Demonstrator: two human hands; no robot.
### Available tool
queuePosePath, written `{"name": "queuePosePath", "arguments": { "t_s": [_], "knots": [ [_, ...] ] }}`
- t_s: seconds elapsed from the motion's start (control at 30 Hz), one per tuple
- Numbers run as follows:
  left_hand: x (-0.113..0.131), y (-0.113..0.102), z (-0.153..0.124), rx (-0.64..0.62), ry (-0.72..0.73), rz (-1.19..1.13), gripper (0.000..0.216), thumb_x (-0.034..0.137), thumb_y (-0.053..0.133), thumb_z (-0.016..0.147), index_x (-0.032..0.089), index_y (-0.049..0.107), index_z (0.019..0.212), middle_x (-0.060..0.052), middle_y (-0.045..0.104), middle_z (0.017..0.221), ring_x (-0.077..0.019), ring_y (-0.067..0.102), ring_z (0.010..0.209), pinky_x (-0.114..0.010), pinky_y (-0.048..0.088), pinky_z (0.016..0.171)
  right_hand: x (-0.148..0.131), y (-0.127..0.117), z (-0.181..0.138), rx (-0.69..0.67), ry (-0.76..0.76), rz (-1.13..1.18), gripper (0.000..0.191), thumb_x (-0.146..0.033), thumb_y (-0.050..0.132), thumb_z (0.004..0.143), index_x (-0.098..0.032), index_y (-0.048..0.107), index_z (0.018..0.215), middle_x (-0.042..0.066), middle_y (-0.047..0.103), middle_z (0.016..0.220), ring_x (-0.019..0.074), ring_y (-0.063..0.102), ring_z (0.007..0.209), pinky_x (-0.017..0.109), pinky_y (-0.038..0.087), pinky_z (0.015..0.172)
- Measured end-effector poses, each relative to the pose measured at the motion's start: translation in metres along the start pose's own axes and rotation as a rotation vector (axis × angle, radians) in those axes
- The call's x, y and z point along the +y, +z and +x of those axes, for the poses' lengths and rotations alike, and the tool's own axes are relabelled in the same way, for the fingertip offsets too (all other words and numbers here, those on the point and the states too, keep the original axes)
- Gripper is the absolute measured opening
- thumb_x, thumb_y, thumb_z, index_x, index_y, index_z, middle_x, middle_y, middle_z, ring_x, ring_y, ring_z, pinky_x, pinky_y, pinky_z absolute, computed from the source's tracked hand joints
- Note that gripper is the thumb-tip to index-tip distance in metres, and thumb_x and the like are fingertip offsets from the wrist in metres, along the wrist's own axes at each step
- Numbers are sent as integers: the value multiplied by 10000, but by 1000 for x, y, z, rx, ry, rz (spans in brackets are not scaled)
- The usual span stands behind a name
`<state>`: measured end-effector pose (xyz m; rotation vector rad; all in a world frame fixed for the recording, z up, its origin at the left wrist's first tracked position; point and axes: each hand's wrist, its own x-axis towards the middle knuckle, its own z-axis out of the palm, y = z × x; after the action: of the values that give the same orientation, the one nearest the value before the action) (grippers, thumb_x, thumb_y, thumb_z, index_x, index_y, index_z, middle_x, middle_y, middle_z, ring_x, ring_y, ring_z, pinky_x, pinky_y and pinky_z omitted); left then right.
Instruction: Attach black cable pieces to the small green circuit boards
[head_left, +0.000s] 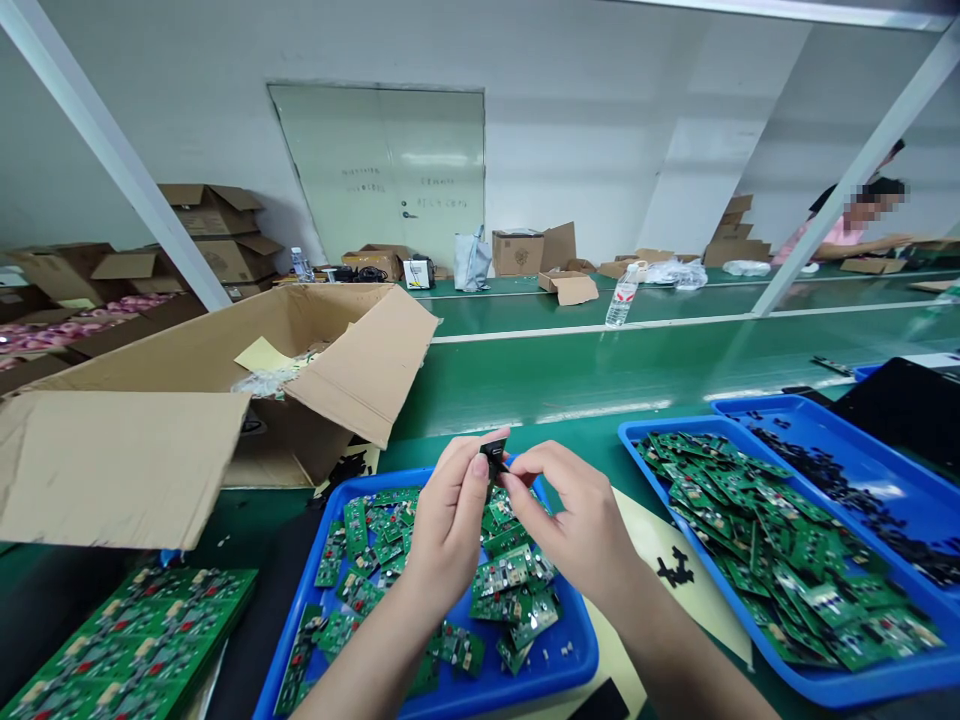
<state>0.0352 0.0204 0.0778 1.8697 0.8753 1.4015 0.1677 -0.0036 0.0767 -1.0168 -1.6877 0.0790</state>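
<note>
My left hand (454, 505) pinches a small dark piece (493, 452) with a pale mark on its face, between thumb and fingers. Thumb and fingertips of my right hand (574, 510) close on the lower right edge of the piece, at a thin black part there. Both hands are raised over a blue tray (581, 655) strewn with small green circuit boards (501, 575). Exactly what kind of piece it is, the fingers partly hide. On pale yellow paper (705, 600) to the right of my right hand lie several small black parts (676, 568).
A second blue tray (806, 690) heaped with circuit boards stands right, beside a blue tray (885, 435) of small black parts. An open cardboard box (300, 310) and board panels (135, 640) are left. A bottle (622, 295) stands behind; a person (847, 225) sits far right.
</note>
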Motion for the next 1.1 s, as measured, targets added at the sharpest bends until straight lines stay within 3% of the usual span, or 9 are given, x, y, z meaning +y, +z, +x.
{"name": "queuePosePath", "arguments": {
  "t_s": [0.33,0.5,0.67,0.77,0.83,0.93,1.1],
  "knots": [
    [3,5,-1,-27,-44,-43,350,363,393,948,172,656,1080,-58,624,861,-149,579,733,-250,482,644,8,-8,5,59,42,-98,138,-166,490,860,-202,553,743,13,611,677,148,592,626,275,472,611],
    [4,2,2,-108,-22,44,314,333,393,946,174,662,982,-42,595,785,-152,545,707,-253,456,640,13,-10,7,101,-70,-220,131,-152,487,890,-196,553,786,51,624,738,176,609,696,308,494,649],
    [9,-4,6,-208,-136,42,326,306,398,930,182,510,651,-5,520,692,-123,479,598,-233,407,558,19,-10,9,99,-233,-329,104,-116,520,890,-197,576,854,67,628,841,188,611,817,364,507,815],
    [8,-4,6,-254,-207,10,334,327,388,927,192,439,626,10,474,657,-120,445,579,-233,384,542,22,-7,9,96,-259,-328,127,-94,519,882,-205,582,889,65,615,877,186,608,840,418,485,909],
    [7,-4,6,-289,-238,2,332,348,379,929,190,460,649,12,456,643,-128,432,590,-237,375,546,24,-6,8,72,-252,-289,159,-79,493,882,-207,584,906,81,595,951,184,610,857,424,501,887],
    [7,-6,7,-299,-215,1,331,356,377,933,183,494,676,8,459,652,-131,424,612,-238,371,560,24,-4,6,38,-229,-196,199,-71,470,877,-207,577,975,128,498,1193,187,615,929,408,532,837],
    [10,-16,9,-206,-77,42,335,335,411,928,182,508,646,-12,522,700,-140,486,661,-241,415,608,22,1,3,4,-230,-153,385,-56,470,852,-259,502,1177,128,204,1484,253,568,1123,500,491,931]
  ]
}}
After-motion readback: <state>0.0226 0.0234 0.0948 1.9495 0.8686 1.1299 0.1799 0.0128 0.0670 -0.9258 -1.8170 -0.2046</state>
